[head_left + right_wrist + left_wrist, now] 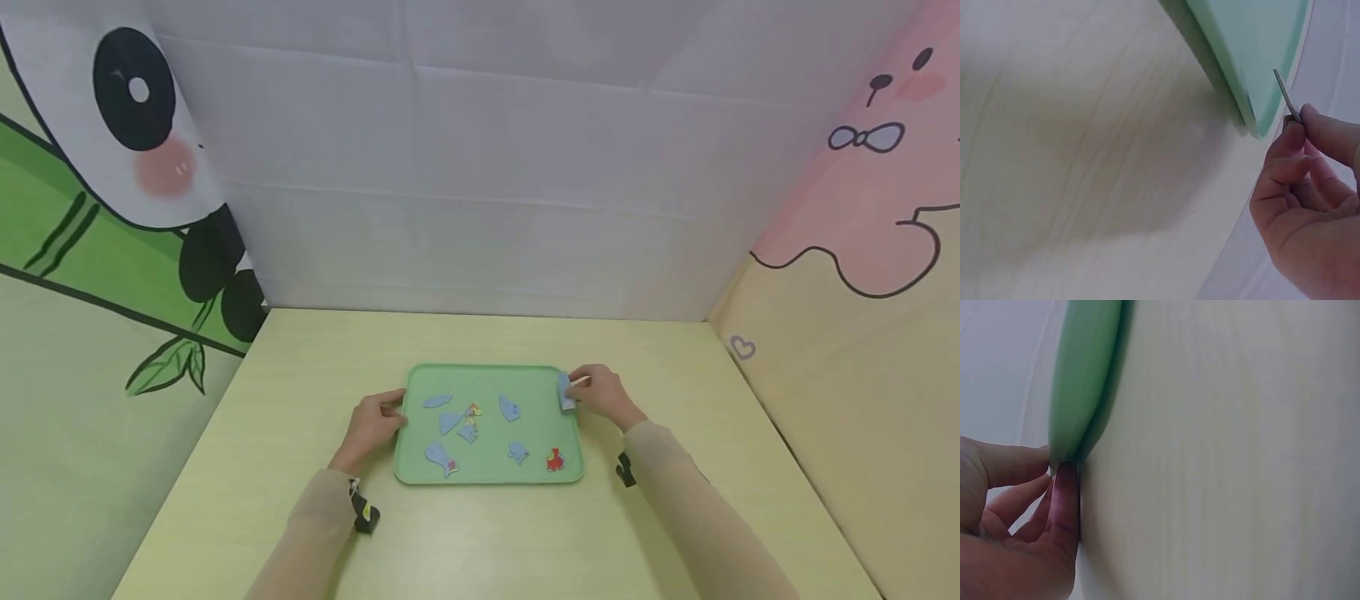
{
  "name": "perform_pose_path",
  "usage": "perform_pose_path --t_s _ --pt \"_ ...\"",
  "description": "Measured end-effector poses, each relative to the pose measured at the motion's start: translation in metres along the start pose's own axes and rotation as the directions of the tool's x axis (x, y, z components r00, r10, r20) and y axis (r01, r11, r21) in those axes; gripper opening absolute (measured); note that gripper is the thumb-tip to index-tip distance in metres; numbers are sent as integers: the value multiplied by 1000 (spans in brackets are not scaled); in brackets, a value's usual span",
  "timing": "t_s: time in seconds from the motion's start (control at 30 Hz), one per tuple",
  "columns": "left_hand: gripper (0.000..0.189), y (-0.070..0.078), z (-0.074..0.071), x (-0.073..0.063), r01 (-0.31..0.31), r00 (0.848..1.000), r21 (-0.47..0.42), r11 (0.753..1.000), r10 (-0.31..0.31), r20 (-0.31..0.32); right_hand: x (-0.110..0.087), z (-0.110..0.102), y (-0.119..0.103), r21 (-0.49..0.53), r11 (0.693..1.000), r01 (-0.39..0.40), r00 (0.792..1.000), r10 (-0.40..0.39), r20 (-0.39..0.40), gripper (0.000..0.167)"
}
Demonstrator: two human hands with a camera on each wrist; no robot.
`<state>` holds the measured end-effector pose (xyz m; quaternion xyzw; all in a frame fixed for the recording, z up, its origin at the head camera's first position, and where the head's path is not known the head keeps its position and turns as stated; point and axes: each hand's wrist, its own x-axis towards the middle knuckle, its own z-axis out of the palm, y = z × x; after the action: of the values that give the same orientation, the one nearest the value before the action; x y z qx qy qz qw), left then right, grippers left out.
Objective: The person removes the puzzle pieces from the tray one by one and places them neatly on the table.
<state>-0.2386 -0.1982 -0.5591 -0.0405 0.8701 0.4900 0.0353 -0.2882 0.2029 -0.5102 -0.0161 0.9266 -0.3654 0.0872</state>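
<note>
On the table lies a light green tray [487, 473]. My left hand [375, 425] is at its left edge, thumb and fingers pinching the rim [1082, 381]. Between thumb and forefinger, my right hand [603, 393] pinches a light blue puzzle piece [566, 392] over the tray's right edge near the back corner. In the right wrist view the piece [1286, 94] appears edge-on, thin and flat. Several flat blue pieces lie spread on the tray, among them a fish-tail-shaped one [440, 458]. A small red piece [555, 460] sits near the front right corner.
A pale wooden table [487, 542] surrounds the tray. Behind it hangs a white cloth [487, 192]. Walls with cartoon pictures stand at the left [75, 417] and right [862, 375]. Both wrists carry dark bands.
</note>
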Motion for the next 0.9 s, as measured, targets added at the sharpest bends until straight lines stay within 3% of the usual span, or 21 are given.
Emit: perform_pose_path --t_s 0.3,0.5,0.9 --pt "56 0 -1 -1 21 1000 8 1000 -21 3 1 -16 26 30 999 -31 999 31 -14 30" --pt "55 -1 -1 -1 17 1000 42 999 -16 -10 1 -17 38 45 996 -76 997 76 14 30" --pt "55 2 0 -2 28 1000 25 999 -28 -1 4 -15 51 25 993 -115 993 114 23 32"
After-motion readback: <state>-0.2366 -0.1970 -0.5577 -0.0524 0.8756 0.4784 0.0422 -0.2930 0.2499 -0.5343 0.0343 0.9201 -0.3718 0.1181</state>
